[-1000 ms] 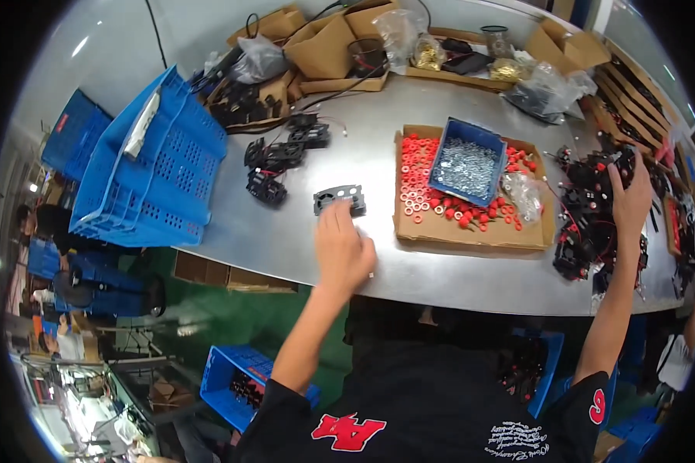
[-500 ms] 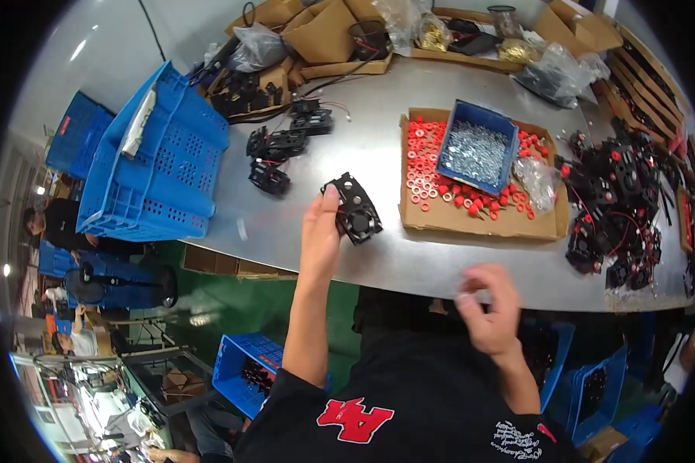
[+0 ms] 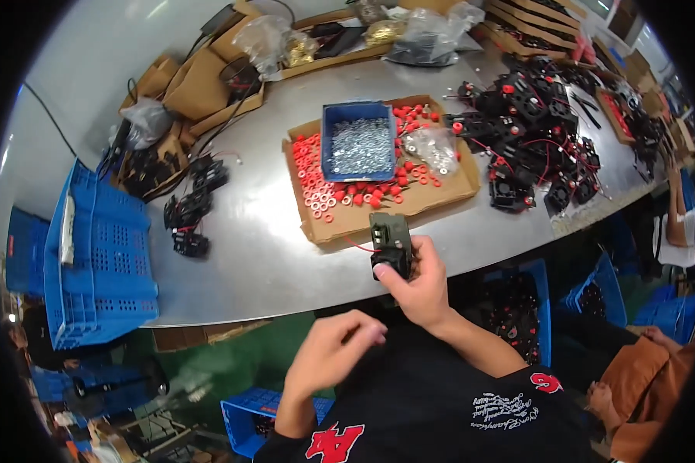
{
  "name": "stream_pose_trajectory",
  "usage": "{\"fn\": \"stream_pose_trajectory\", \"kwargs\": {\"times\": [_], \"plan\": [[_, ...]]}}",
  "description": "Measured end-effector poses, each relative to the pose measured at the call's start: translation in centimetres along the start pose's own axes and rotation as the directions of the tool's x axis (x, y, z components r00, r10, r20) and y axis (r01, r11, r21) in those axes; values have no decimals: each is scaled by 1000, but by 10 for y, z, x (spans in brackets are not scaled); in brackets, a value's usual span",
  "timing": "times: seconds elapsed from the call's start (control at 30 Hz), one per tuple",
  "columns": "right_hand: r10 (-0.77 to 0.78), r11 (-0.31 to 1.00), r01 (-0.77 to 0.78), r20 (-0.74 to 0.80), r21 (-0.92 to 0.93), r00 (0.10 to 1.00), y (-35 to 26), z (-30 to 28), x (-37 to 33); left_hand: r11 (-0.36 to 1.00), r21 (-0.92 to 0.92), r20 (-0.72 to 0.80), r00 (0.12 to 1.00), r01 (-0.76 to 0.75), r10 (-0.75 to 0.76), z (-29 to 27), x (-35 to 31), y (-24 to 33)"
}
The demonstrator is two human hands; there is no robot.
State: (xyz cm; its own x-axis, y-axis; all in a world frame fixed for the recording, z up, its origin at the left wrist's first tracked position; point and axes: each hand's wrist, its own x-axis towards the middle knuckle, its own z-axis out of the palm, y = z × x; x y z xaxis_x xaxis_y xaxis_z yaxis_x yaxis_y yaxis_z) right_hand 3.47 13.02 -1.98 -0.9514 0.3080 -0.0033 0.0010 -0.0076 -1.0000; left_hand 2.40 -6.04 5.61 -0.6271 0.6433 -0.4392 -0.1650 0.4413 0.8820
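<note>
In my right hand (image 3: 425, 289) is a black plastic fan housing (image 3: 390, 235), gripped between thumb and fingers over the table's front edge. A round dark fan part shows near my thumb, and a thin red wire sticks out to the left. My left hand (image 3: 332, 351) hovers lower left of it, apart from the housing, with its fingers curled in; whether anything small is inside them is hidden. Just beyond the housing lies a cardboard tray (image 3: 432, 202) with red washers (image 3: 314, 181), red-capped screws (image 3: 374, 197) and a blue bin (image 3: 324, 147) of small silvery metal parts.
Black assemblies with red wires (image 3: 537, 131) are heaped at the right. Several black units (image 3: 193, 204) lie at the left, beside a blue crate (image 3: 100, 255). Cardboard boxes and plastic bags (image 3: 425, 38) line the back. A person in orange-brown clothing (image 3: 641, 378) sits at lower right.
The fan housing has passed from my left hand to my right and moved to the table's front edge. My left hand has drawn back toward my body. The view has swung right.
</note>
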Motion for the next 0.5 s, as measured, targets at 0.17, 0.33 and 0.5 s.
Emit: {"fn": "stream_pose_trajectory", "kwargs": {"times": [0.17,0.33,0.5], "plan": [[-631,707,620,91,-340,770,-10,8,-15,745,644,-552,569,-173,610,33,39,8],[-356,833,551,723,-41,592,-54,-19,15,836,-488,-501,865,-250,-34,15,35,-49],[-541,309,556,338,-772,770,-66,-58,187,618,-731,-425,902,-289,-80,16,15,-56]]}}
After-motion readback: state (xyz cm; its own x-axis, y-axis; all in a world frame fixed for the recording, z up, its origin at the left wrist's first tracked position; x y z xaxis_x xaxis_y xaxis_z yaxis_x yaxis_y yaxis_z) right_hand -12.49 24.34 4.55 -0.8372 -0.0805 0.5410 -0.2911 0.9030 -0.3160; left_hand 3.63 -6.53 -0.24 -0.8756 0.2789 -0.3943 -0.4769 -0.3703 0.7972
